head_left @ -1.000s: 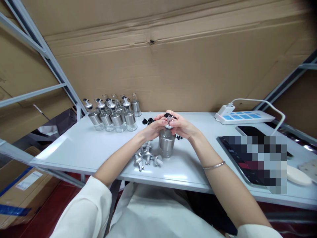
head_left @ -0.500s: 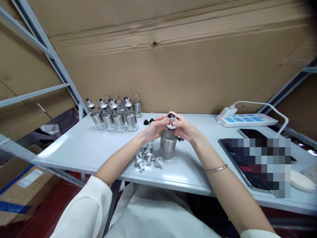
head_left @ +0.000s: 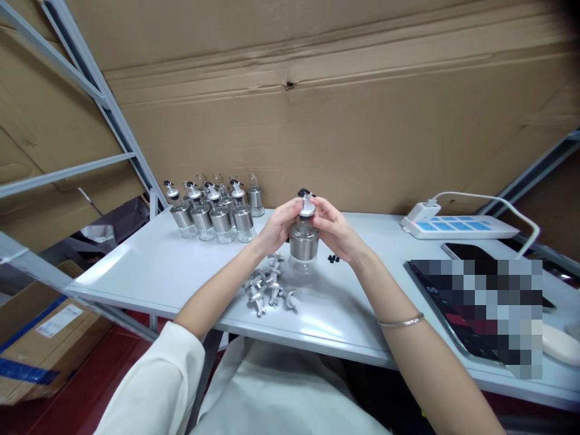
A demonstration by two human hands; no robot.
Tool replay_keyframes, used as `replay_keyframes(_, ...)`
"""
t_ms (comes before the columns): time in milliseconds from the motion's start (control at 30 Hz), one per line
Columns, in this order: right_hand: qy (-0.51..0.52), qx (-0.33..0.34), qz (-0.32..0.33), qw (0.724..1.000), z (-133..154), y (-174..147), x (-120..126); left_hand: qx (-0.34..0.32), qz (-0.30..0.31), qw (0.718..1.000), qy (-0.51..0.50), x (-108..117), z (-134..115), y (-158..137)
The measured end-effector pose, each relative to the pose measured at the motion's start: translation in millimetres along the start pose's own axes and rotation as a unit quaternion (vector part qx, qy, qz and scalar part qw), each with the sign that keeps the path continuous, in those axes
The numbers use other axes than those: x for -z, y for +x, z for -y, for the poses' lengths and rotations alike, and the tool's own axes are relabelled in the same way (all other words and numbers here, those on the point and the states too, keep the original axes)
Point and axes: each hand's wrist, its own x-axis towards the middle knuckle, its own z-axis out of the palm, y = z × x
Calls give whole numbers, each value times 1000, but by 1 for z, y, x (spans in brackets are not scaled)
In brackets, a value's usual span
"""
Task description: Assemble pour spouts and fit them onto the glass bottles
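A glass oil bottle (head_left: 303,243) with a steel sleeve stands upright between my hands, its clear base low over the tabletop; whether it touches is hard to tell. A silver pourer spout (head_left: 307,207) with a black flip cap sits in its neck. My left hand (head_left: 281,226) grips the bottle at the neck and pourer from the left. From the right, my right hand (head_left: 334,226) closes on the same part, thumb and fingers at the collar. Several loose silver pourer spouts (head_left: 272,284) lie in a pile in front, left of the bottle.
Several sleeved bottles (head_left: 222,220) stand at the table's back left, the front ones with pourers. Small black parts (head_left: 334,258) lie right of the held bottle. A power strip (head_left: 462,226), a phone and a tablet (head_left: 446,308) occupy the right side. Cardboard (head_left: 344,133) walls the back.
Both hands and the bottle have shifted slightly left and away from me. The bottle's clear base now shows below the sleeve. My fingers have loosened a little around the pourer.
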Motion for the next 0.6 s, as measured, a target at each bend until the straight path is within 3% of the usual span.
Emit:
replay_keyframes(300,-159,70,21,985,-10,8,-27,-135,-110,976,132,-4,-27,-11)
replay_keyframes(433,-231,92,50,967,-13,25,-49,-160,-154,959,178,14,-40,-20)
replay_keyframes(600,-239,106,66,963,-31,53,-75,-149,-166,937,268,49,-57,-29)
